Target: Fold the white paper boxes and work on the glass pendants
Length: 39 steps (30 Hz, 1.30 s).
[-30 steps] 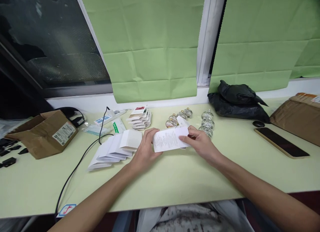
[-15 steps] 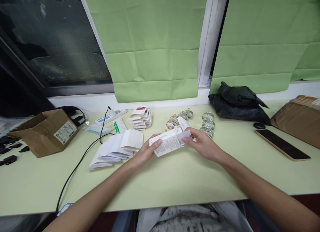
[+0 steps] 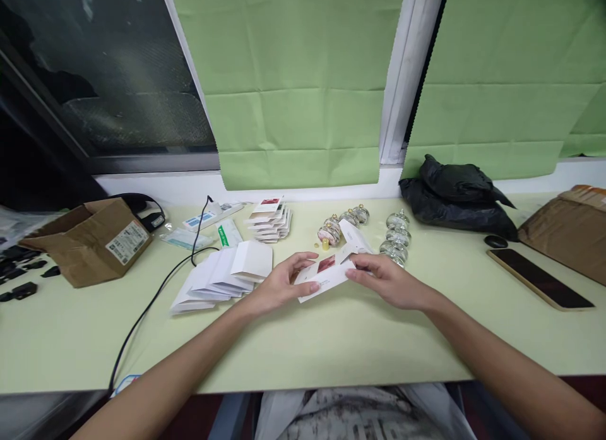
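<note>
Between my hands is a small white paper box [image 3: 330,281] with a reddish picture on one face and a flap sticking up at its far right end. My left hand [image 3: 290,277] grips its left end, thumb on the near side and fingers behind. At the right end, my right hand [image 3: 381,279] pinches it between thumb and fingers. Just beyond it lie round glass bottles with gold caps [image 3: 329,230] and a loose gold cap [image 3: 325,243]. More glass bottles [image 3: 396,238] stand in a row behind my right hand.
Left of my hands are a fan of flat white boxes [image 3: 222,276] and a stack of printed ones [image 3: 269,220]. An open brown carton [image 3: 95,238] and black cable [image 3: 142,317] lie farther left. Right are a black bag [image 3: 457,200], a phone [image 3: 540,279] and a brown box [image 3: 568,235].
The white box has been turned in my hands: its grey printed text side is gone from view and the reddish picture now shows. Both hands have shifted slightly.
</note>
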Motion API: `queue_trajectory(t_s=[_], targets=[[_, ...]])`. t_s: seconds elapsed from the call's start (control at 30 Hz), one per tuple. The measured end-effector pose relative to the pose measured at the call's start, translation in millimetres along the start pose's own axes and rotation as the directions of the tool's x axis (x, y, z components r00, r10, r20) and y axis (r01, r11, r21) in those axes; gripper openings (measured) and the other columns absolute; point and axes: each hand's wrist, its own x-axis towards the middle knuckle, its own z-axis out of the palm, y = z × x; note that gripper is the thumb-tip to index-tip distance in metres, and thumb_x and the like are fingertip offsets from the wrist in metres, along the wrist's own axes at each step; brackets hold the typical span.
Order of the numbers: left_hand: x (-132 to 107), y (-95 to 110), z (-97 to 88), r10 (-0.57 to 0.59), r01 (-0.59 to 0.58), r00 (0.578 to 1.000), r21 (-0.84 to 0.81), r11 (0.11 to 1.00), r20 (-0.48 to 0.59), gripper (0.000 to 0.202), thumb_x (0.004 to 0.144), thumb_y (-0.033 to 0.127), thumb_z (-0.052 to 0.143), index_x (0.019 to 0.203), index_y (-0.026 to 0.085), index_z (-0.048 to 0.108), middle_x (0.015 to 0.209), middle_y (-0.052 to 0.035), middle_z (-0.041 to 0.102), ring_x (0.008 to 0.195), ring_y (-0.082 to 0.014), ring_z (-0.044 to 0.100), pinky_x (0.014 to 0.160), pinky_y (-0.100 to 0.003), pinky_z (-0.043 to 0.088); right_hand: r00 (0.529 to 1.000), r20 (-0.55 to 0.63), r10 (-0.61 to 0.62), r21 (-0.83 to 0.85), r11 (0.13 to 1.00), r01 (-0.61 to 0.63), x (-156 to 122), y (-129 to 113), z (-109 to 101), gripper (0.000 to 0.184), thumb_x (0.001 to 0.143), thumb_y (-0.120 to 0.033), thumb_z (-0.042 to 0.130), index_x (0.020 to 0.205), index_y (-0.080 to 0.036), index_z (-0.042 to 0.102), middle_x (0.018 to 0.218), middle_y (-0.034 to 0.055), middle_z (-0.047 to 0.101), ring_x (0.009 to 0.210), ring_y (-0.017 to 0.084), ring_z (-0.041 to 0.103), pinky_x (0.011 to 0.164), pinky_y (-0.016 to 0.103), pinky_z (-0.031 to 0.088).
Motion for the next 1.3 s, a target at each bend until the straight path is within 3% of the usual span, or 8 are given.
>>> queue_trajectory(t_s=[0.3,0.53,0.8,0.9,0.97,1.07,1.2,1.3], targets=[[4,-6,-4.4,0.079,-0.082,0.993,-0.024,0.996,-0.084,0.076,0.071,0.041,0.095,0.138,0.026,0.062,0.144,-0.0103,0.063,0.136,-0.031,0.057,0.115,-0.045,0.045,0.998,-0.035,-0.061,-0.15,0.987,0.055,-4,2,-7,0.039,0.109,-0.05,0.045,0.086,-0.022,0.056,0.081,-0.0005,0.052,0.077,0.017,0.048,0.073,0.027,0.04],[4,-4,-1.3,0.073,-0.085,0.991,-0.108,0.99,-0.112,0.072,0.07,0.042,0.095,0.133,0.023,0.065,0.14,-0.0122,0.066,0.133,-0.0323,0.059,0.112,-0.044,0.047,0.999,0.007,-0.045,-0.08,0.996,0.045,-4,8,2,0.05,0.111,-0.057,0.035,0.086,-0.022,0.059,0.084,0.0005,0.058,0.08,0.018,0.052,0.078,0.028,0.044],[2,-2,5.3,0.069,-0.061,0.997,-0.151,0.987,0.044,0.066,0.079,0.043,0.089,0.135,0.021,0.061,0.136,-0.0114,0.067,0.12,-0.0274,0.064,0.096,-0.034,0.05,0.985,0.131,-0.11,-0.038,0.993,0.116,-5,0,9,0.049,0.113,-0.053,0.033,0.106,-0.022,0.072,0.11,0.0045,0.072,0.1,0.022,0.064,0.097,0.034,0.05],[2,-2,5.0,0.071,-0.054,0.993,-0.167,0.985,0.093,0.059,0.087,0.046,0.082,0.137,0.022,0.06,0.141,-0.0122,0.064,0.127,-0.0291,0.061,0.099,-0.035,0.05,0.981,0.091,-0.17,-0.118,0.976,0.18,-5,1,6,0.049,0.112,-0.054,0.035,0.113,-0.023,0.073,0.108,0.0063,0.073,0.1,0.023,0.064,0.097,0.037,0.052],[3,-3,3.5,0.083,-0.068,0.993,-0.159,0.985,0.088,0.056,0.092,0.048,0.077,0.138,0.024,0.059,0.146,-0.0123,0.06,0.135,-0.0303,0.057,0.105,-0.038,0.049,0.976,0.026,-0.214,-0.169,0.962,0.216,-4,3,2,0.039,0.108,-0.054,0.049,0.118,-0.024,0.073,0.112,0.0077,0.073,0.102,0.024,0.065,0.091,0.036,0.055],[5,-5,1.8,0.114,-0.102,0.991,-0.139,0.985,0.078,0.051,0.097,0.048,0.071,0.141,0.025,0.059,0.153,-0.0124,0.056,0.145,-0.0315,0.05,0.113,-0.042,0.046,0.961,-0.051,-0.271,-0.248,0.936,0.25,0,7,-2,0.023,0.104,-0.039,0.063,0.121,-0.026,0.071,0.118,0.0071,0.073,0.105,0.023,0.068,0.088,0.034,0.057],[4,-6,4.3,0.122,-0.116,0.987,-0.059,0.991,0.105,0.048,0.101,0.043,0.066,0.145,0.027,0.056,0.154,-0.0139,0.057,0.144,-0.0303,0.053,0.116,-0.047,0.046,0.916,-0.072,-0.395,-0.445,0.835,0.325,2,10,2,0.021,0.108,-0.022,0.055,0.124,-0.025,0.068,0.117,0.0075,0.075,0.11,0.024,0.068,0.095,0.038,0.054],[0,-4,10.1,0.192,-0.194,0.981,0.091,0.977,0.033,0.065,0.092,0.04,0.078,0.15,0.029,0.051,0.154,-0.0137,0.056,0.14,-0.0295,0.056,0.115,-0.046,0.048,0.891,-0.046,-0.453,-0.562,0.749,0.352,1,9,11,0.025,0.108,-0.021,0.054,0.13,-0.026,0.065,0.118,0.0077,0.076,0.111,0.025,0.067,0.093,0.039,0.054]])
